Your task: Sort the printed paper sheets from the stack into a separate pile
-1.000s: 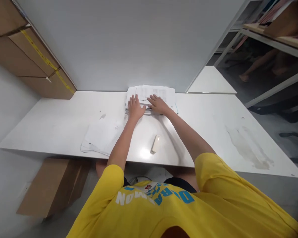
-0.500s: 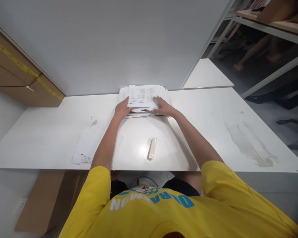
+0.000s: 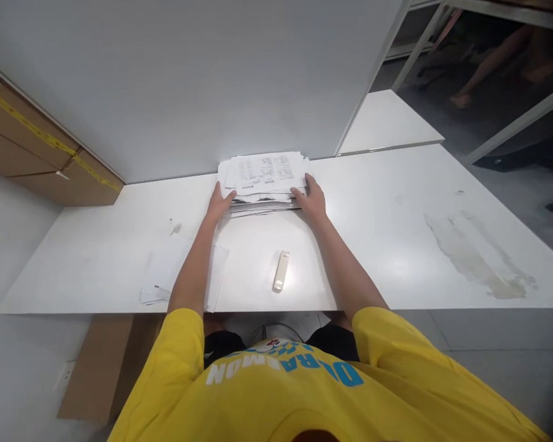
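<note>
The stack is gathered, not yet even; your left hand and right hand clasp its sides.

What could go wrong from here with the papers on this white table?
The edges of the paper stack are uneven, so some sheets might slide out if the left grip and the right grip press unequally at its sides. Also, the left forearm crosses over the loose papers close to the front edge of the table, so it could perhaps brush some off.
</note>
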Motion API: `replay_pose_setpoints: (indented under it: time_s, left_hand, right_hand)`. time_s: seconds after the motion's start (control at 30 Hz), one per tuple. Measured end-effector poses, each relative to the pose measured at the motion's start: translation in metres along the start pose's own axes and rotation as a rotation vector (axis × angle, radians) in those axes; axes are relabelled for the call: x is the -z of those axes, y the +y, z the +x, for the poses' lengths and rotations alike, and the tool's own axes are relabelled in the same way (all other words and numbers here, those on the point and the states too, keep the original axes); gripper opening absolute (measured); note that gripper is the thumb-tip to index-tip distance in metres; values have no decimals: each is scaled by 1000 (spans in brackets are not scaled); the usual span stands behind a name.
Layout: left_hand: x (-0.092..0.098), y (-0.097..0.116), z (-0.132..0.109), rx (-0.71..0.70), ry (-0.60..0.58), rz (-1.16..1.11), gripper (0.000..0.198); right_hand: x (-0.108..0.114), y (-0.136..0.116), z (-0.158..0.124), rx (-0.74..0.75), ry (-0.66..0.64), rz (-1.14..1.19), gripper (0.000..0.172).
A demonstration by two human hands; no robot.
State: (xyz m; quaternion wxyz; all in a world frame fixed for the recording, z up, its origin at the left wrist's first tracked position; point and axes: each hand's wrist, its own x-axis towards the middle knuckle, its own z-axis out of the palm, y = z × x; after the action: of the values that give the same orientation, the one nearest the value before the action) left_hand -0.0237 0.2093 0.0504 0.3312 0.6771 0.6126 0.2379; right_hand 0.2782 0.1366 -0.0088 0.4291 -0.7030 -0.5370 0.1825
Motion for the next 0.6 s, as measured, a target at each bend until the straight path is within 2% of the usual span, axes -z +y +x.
replay_pose_setpoints:
  time_s: [0.1, 0.17, 0.23, 0.37, 0.47, 0.6]
  left_hand:
    - [-6, 7, -6, -7, -49, 15, 86]
    - [-8, 12, -9, -31, -108, 23, 82]
    - [-11, 17, -10, -33, -127, 52, 79]
    - [-13, 21, -11, 33, -50, 169, 72]
    - [-7, 14, -9, 45, -30, 196, 71]
    - [-4, 3, -3, 102, -48, 163, 70]
  right_hand:
    - [5, 7, 6, -114, 133, 87, 82]
    - [9, 15, 15, -163, 150, 182, 83]
    - [12, 25, 24, -149, 111, 294, 83]
    - [14, 38, 34, -113, 4, 374, 84]
    - [13, 38, 34, -58, -66, 371, 79]
    - [12, 36, 34, -44, -92, 378, 73]
